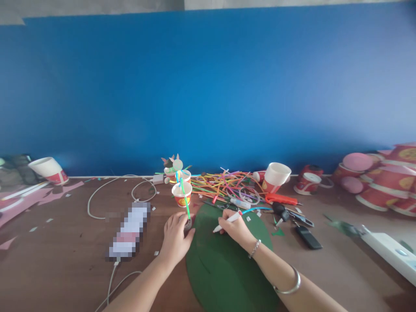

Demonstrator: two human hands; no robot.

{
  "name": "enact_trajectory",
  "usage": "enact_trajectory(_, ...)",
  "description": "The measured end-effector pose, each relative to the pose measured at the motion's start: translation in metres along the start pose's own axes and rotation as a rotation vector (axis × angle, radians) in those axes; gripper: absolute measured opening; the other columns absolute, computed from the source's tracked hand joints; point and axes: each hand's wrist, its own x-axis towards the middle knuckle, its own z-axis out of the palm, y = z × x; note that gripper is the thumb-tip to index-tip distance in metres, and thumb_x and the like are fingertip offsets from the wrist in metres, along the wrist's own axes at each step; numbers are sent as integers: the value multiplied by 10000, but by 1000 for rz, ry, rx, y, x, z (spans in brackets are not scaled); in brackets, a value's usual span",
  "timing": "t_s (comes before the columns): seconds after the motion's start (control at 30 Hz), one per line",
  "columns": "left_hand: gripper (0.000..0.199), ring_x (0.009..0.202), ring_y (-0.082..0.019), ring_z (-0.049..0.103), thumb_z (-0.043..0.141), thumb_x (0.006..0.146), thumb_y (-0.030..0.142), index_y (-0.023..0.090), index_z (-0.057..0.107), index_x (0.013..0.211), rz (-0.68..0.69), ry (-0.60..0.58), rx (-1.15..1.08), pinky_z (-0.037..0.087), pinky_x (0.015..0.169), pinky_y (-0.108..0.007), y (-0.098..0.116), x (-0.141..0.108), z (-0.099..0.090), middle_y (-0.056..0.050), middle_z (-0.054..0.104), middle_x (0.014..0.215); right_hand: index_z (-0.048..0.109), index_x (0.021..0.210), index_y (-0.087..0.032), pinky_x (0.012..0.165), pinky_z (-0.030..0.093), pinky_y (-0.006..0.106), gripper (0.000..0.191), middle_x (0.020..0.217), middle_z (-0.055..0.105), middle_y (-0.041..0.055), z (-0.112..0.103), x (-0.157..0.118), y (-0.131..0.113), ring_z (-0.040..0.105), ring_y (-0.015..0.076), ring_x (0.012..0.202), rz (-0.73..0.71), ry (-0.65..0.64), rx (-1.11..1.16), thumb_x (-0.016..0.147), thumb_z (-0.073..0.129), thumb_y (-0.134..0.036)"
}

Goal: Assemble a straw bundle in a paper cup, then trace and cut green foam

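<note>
1. The right hand [239,227] pinches a white marker [230,219] low on its barrel, tip down at the dark green oval [227,268]; that short hold probably gives fine control.
2. The left hand [175,234], fingers together and curled, lies at the oval's upper-left rim over a small round piece [188,225], perhaps to steady it; I cannot tell whether it grips.
3. The oval lies on the bench [74,273] before the person, likely so both hands reach it.
4. Just beyond the left hand, a paper cup [178,200] stands upright with a green straw [186,203] sloping down toward the fingers.
5. Colourful sticks [209,185] lie heaped toward the bench's far edge, seemingly kept within reach yet off the oval.
6. Keys [280,211] lie right of the oval; a phone [130,229] lies left, apparently placed to suit its cable [112,281].
</note>
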Motion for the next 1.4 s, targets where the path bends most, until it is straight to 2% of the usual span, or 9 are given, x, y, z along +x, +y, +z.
enact_trajectory(0.23,362,1062,-237,502,566,754,181,292,564,1098,1,3,1,390,912,-419,-1,0,1,-38,574,1093,381,533,-213,417,339,187,166,412,555,-39,1,-1,-1,565,126,446,-22,31,-83,661,486,-232)
enact_trajectory(0.67,371,1053,-238,509,565,749,180,299,566,1101,8,10,-6,392,904,-415,0,0,0,-37,577,1085,361,504,-216,375,317,179,153,351,493,-59,0,-1,-2,549,127,394,13,-48,-16,608,469,-184)
enact_trajectory(1.0,358,1058,-243,510,568,749,182,292,571,1090,15,11,-5,395,901,-417,-2,1,1,-38,582,1091,379,530,-213,410,342,180,168,403,557,-40,2,-1,-1,579,128,449,-21,17,-56,657,489,-222)
enact_trajectory(1.4,360,1051,-242,512,564,750,178,289,565,1092,21,13,-27,391,902,-414,-1,1,0,-38,584,1087,364,507,-215,370,316,177,167,364,515,-52,0,0,0,561,128,401,9,-60,7,625,480,-196)
